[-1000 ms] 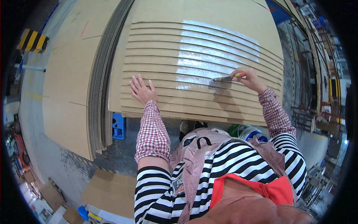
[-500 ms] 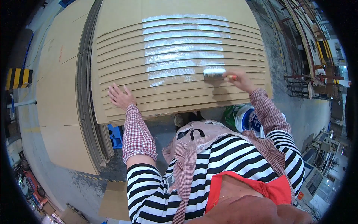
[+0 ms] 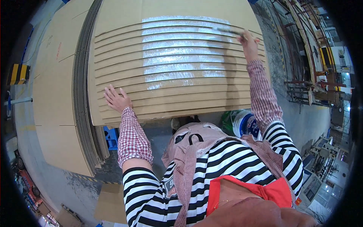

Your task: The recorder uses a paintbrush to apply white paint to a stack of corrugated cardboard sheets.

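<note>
At the far left a tall stack of flat cardboard sheets [image 3: 56, 94] stood on the floor, its layered edges facing right, with a blue crate [image 3: 110, 138] tucked near its foot. Just right of it lay a second pile, the fanned cardboard sheets [image 3: 170, 102], each sheet stepped back from the one below so that a row of long edges showed. The left hand [image 3: 116, 99] rested flat on the near left part of this pile, fingers [image 3: 109, 90] spread apart and holding nothing, the sleeve in red-and-white check. A broad wet, shiny band of glue [image 3: 177, 53] ran across the stepped edges in the middle of the pile, from the far sheets toward the near ones. Further right, the right hand [image 3: 249, 43] reached to the far right of the pile, fingers closed around the handle of a brush [image 3: 227, 30], whose head lay on the far edge of the shiny band. Near the person's body, right of centre, a round bucket [image 3: 247, 123] with a blue and white wall stood on the floor below the pile's near edge; what it held could not be told, as the arm and apron hid its mouth.
</note>
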`<state>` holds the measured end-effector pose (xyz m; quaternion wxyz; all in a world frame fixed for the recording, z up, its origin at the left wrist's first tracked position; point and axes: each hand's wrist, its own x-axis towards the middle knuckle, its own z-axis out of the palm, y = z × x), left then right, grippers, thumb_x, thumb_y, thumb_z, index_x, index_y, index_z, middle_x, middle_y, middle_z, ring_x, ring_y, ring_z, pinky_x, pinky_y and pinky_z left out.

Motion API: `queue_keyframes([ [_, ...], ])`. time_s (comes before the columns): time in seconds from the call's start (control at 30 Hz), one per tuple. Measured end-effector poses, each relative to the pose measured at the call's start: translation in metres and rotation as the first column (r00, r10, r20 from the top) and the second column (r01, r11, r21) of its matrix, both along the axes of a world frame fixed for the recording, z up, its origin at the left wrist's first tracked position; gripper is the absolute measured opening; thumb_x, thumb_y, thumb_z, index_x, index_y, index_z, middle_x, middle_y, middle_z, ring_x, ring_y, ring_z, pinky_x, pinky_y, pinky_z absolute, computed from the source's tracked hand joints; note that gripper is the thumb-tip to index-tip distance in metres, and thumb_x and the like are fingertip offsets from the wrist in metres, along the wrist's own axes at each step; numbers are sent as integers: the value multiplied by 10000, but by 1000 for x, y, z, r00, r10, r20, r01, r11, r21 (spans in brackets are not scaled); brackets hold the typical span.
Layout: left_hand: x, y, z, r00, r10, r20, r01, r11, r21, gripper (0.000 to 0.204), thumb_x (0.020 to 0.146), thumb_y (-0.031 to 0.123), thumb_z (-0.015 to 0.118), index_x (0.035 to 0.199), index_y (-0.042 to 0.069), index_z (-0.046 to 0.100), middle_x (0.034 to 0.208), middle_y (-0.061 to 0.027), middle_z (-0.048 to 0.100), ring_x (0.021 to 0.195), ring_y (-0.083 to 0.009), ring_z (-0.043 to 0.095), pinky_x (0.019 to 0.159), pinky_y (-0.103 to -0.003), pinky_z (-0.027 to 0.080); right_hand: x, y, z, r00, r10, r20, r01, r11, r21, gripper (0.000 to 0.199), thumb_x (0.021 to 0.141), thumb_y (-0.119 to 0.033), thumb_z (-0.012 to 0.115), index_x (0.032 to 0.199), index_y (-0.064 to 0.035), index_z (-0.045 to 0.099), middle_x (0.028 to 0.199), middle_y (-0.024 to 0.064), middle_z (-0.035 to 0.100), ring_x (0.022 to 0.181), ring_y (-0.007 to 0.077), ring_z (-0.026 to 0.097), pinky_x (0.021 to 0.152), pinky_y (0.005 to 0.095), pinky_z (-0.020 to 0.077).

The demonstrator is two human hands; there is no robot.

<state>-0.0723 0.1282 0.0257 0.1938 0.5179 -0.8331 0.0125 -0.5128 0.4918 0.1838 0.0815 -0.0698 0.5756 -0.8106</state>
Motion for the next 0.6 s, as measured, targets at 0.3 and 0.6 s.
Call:
queue_keyframes([
  [0.3, 0, -1, -3, 1000, -6, -14, 6, 1000, 8, 560, 956, 443, 415, 1458, 211, 327, 1536, -66, 262, 1404, -303, 241, 1127, -509, 182, 94, 49, -33, 964, 139, -227, 30, 789, 613, 349, 909, -313, 641, 738, -10, 619, 603, 22, 579, 504, 81, 572, 458, 213, 445],
  [0.6, 0, -1, -1, 1000, -7, 16, 8, 1000, -29, 571, 950, 443, 430, 1460, 212, 322, 1529, -68, 276, 1398, -311, 251, 1116, -506, 206, 33, 16, 2, 963, -11, -270, 143, 869, 474, 384, 947, -346, 576, 837, 6, 685, 701, 69, 663, 578, 163, 644, 560, 291, 535],
])
